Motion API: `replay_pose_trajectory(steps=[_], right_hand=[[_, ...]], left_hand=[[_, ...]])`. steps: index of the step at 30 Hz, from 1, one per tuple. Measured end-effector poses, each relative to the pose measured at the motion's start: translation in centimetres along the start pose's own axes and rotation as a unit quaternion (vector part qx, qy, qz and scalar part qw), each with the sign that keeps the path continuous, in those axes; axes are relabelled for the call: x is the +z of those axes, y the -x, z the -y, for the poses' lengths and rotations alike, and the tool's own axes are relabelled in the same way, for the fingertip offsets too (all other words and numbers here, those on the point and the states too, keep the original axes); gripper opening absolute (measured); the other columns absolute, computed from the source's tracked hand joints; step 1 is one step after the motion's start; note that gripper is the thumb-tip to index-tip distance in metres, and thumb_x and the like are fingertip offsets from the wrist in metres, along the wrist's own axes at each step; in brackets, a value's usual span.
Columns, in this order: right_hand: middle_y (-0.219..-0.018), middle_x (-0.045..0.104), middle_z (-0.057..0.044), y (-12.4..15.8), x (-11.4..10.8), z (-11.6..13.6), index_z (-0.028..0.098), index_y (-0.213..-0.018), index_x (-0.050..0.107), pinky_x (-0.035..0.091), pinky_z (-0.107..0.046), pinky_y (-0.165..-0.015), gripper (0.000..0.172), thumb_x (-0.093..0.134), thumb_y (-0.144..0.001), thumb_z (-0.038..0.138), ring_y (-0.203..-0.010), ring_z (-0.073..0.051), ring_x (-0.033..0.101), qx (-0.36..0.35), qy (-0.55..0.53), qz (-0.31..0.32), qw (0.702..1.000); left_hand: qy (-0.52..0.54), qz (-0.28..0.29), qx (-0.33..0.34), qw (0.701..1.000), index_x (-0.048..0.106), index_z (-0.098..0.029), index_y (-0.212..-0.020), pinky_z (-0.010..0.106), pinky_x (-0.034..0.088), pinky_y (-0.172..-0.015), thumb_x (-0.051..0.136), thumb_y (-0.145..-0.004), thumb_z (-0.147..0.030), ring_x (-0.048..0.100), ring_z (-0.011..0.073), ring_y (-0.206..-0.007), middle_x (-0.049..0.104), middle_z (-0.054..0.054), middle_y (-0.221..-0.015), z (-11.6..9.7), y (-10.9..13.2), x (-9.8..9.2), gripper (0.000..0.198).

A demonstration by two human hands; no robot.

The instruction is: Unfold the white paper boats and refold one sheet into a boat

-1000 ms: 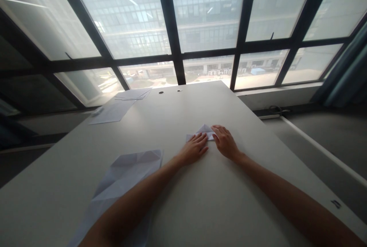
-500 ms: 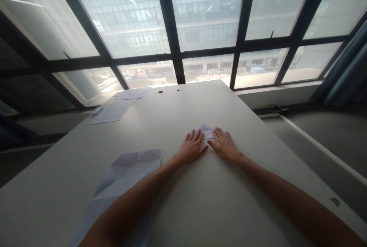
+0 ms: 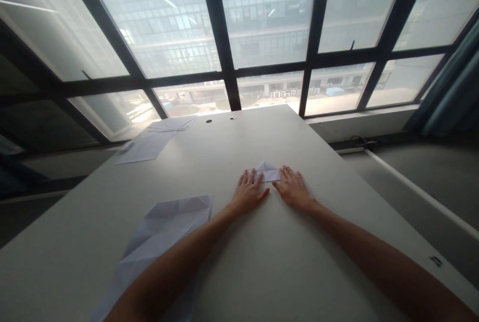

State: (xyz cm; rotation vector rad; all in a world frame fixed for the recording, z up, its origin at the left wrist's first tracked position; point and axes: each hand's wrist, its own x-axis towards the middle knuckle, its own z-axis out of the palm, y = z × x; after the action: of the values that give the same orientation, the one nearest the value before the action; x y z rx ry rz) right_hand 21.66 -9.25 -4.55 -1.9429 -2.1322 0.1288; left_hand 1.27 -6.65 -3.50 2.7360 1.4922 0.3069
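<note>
A small folded piece of white paper [image 3: 268, 174] with a pointed top lies flat on the white table [image 3: 239, 262]. My left hand [image 3: 248, 190] rests palm down with fingers spread, its fingertips over the paper's left end. Over the right end lie the fingertips of my right hand [image 3: 291, 187], also flat with the thumb apart. Both ends of the paper are hidden under the fingers, while its creased middle shows between the hands.
Left of my left forearm lies a large creased paper sheet [image 3: 164, 227], partly covered by the arm. More white papers [image 3: 147, 146] are at the table's far left. Two round holes [image 3: 208, 121] sit near the far edge, by the windows. A small dark object [image 3: 436, 261] lies at right.
My left hand has slid slightly to the left along the paper, showing a little more of its middle. The right hand has barely moved.
</note>
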Motion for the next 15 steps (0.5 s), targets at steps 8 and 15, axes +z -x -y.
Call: replay_pose_trajectory(steps=[8, 15], right_hand=[[-0.159, 0.024, -0.017, -0.14, 0.23, -0.16, 0.008, -0.153, 0.028, 0.012, -0.050, -0.118, 0.072, 0.023, -0.099, 0.056, -0.148, -0.026, 0.017, 0.002, 0.003, -0.010, 1.000], [-0.159, 0.025, -0.017, -0.10, 0.00, -0.15, 0.010, -0.153, 0.027, 0.013, -0.051, -0.118, 0.069, 0.025, -0.100, 0.054, -0.148, -0.027, 0.018, -0.002, 0.003, -0.009, 1.000]], left_hand=[[-0.001, 0.002, 0.003, 1.000, 0.034, -0.022, -0.151, 0.051, 0.018, -0.117, 0.029, -0.095, -0.065, 0.016, 0.0396, -0.147, 0.027, 0.013, -0.159, 0.06, -0.01, 0.00, 0.071], [0.006, -0.001, 0.002, 1.000, 0.036, -0.021, -0.150, 0.051, 0.018, -0.117, 0.031, -0.095, -0.064, 0.016, 0.0391, -0.147, 0.027, 0.013, -0.159, 0.05, -0.04, 0.08, 0.070]])
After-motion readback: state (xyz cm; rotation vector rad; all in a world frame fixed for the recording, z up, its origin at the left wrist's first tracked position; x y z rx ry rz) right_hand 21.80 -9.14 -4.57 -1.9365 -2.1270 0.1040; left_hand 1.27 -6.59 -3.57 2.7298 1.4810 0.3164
